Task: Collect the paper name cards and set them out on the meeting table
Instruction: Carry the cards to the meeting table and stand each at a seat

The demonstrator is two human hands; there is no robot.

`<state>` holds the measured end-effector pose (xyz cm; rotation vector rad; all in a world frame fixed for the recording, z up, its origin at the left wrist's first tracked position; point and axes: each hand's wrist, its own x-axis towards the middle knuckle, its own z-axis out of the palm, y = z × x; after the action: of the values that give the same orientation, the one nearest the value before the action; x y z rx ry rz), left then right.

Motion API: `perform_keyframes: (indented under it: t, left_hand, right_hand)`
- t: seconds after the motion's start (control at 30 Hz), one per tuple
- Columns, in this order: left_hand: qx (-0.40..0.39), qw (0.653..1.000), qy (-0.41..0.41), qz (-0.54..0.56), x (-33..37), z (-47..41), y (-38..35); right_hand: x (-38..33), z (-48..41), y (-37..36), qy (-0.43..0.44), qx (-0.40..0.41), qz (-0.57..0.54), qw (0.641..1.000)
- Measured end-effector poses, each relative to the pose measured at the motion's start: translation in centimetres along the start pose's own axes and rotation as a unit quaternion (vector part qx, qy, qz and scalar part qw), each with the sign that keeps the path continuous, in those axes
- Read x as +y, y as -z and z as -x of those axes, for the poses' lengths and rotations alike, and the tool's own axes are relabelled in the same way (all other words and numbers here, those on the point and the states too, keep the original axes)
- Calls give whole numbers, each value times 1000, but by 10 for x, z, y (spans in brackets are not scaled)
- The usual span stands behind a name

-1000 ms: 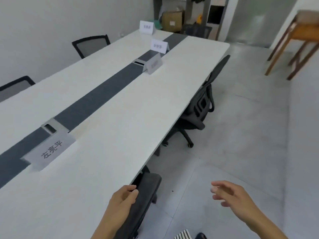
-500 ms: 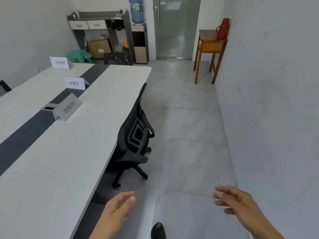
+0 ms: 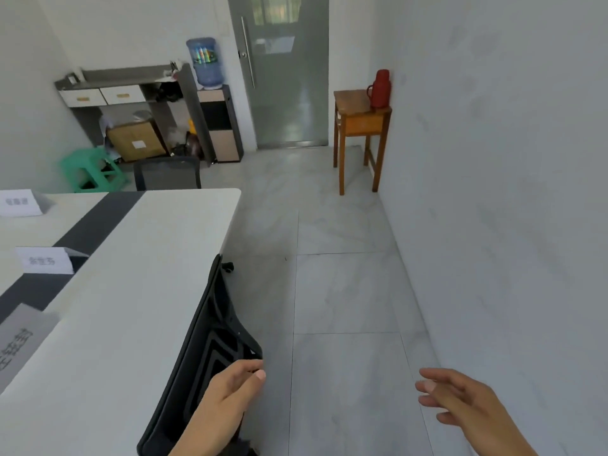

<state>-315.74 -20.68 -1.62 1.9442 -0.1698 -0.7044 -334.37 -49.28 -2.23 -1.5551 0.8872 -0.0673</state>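
Observation:
The long white meeting table (image 3: 158, 258) with a dark centre strip fills the left side. Three folded paper name cards stand on it: one at the far left (image 3: 19, 203), one nearer on the strip (image 3: 44, 261), and a grey one cut off by the left edge (image 3: 19, 343). My left hand (image 3: 227, 398) hangs low in front of a black office chair's back (image 3: 214, 340), fingers relaxed and holding nothing. My right hand (image 3: 460, 403) floats over the floor at lower right, fingers loosely spread and empty.
Another black chair (image 3: 167, 172) stands at the table's far end, with a green stool (image 3: 90, 172) beside it. A wooden side table (image 3: 360, 126) with a red thermos (image 3: 380, 88) stands by the right wall. Shelving, a water dispenser (image 3: 205, 64) and a glass door (image 3: 283, 77) lie beyond tiled floor.
My view has swung right and moved forward along the table toward the door. The nearest name card has slid out of view. Both hands stay empty and low.

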Motion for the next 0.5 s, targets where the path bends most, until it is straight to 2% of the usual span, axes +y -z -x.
perform_keyframes:
  t: [0.27, 0.4, 0.5]
  left_hand:
    - [18, 1000, 12, -11, 82, -180, -51]
    - [9, 1000, 22, -6, 140, -256, -71]
    - [32, 999, 24, 5, 169, -310, -73]
  right_hand:
    - [-64, -205, 50, 10, -15, 9, 1000]
    - [-123, -305, 74, 23, -53, 31, 998]
    - [-170, -375, 83, 39, -73, 58, 995]
